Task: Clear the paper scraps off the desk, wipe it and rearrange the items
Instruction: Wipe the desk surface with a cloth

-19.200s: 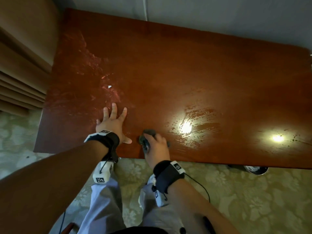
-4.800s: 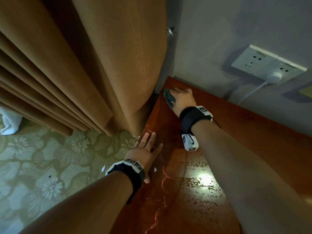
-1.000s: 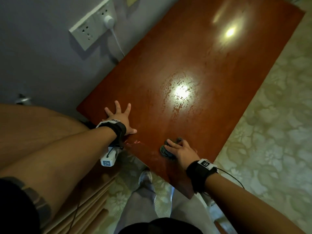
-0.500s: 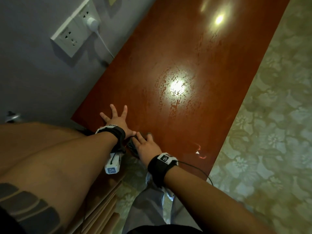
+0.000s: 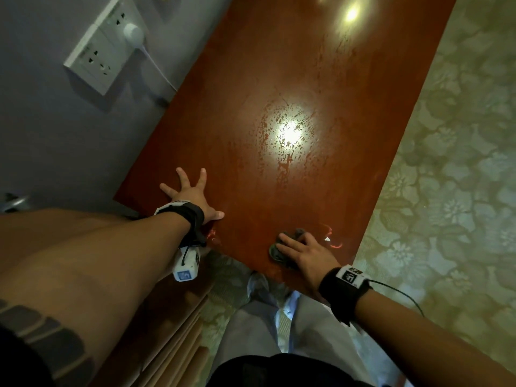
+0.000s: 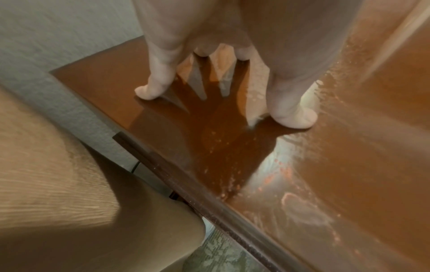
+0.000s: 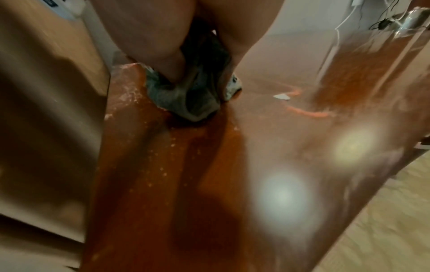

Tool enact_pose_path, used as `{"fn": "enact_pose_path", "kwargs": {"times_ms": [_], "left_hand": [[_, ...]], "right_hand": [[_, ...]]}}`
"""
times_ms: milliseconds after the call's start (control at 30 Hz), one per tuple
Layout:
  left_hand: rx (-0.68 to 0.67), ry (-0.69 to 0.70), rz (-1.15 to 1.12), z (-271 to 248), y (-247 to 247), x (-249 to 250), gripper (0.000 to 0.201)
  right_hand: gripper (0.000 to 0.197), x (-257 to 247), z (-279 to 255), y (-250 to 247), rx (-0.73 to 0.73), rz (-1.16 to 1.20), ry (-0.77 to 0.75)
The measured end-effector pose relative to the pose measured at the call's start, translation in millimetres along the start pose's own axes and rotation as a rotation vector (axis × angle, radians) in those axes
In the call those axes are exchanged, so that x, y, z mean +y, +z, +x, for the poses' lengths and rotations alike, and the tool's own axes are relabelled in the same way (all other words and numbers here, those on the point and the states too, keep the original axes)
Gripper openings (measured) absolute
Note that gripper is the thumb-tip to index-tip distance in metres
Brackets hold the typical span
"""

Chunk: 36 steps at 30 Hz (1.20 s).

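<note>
Left hand [image 5: 192, 196]: flat on the table [image 5: 321, 65], fingers straight and spread, holding nothing, by the near corner on the wall side.
Right hand [image 5: 307, 254]: fingers bent over a bunched grey cloth [image 5: 275, 252], gripping it and pressing it down at the near edge.
Paper scrap [image 5: 327, 239]: 1 small white piece (roughly triangular) on the wood just beside the right fingers, near the carpet-side edge.
Edges: 1 long edge runs along the wall [image 5: 55, 135]; the other borders patterned carpet [image 5: 446, 191].
Room to move: the top stretches away beyond both hands.
Surface: reddish polished wood, smeared and streaked, with 2 lamp reflections.
Room: a socket panel [image 5: 97, 57] holding a white plug [image 5: 133, 33]; curtain folds [image 5: 178, 339] beside the near wall-side corner.
</note>
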State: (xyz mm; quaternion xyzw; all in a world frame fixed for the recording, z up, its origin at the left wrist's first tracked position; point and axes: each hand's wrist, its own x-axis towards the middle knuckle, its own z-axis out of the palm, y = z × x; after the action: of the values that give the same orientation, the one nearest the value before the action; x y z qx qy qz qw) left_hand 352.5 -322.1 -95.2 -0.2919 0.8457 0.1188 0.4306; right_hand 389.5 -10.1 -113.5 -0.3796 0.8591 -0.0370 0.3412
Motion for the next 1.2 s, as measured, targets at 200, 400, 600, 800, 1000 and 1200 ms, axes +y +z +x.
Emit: {"fn": "enact_pose_path", "kwargs": {"times_ms": [200, 400, 600, 800, 1000, 1200], "left_hand": [[-0.016, 0.012, -0.025, -5, -9, -2, 0.097], [-0.058, 0.022, -0.003, -1, -22, -6, 0.072], [-0.066, 0.055, 0.003, 4, -19, -13, 0.069], [-0.08, 0.078, 0.098, 3, -16, -20, 0.086], [-0.047, 0.103, 0.152, 1, -8, -25, 0.096], [-0.024, 0.113, 0.155, 2, -5, -25, 0.098]], "right_hand": [[0.061, -37, 24, -33, -0.036, -0.031, -0.08], [0.053, -132, 87, -64, -0.008, -0.149, -0.342], [0.039, -160, 125, -54, -0.067, -0.136, -0.269], [0.058, -100, 94, -35, -0.013, -0.006, -0.159], [0.074, 4, 17, 4, 0.177, 0.006, 0.024], [0.084, 33, -29, 12, 0.144, 0.035, 0.209]]}}
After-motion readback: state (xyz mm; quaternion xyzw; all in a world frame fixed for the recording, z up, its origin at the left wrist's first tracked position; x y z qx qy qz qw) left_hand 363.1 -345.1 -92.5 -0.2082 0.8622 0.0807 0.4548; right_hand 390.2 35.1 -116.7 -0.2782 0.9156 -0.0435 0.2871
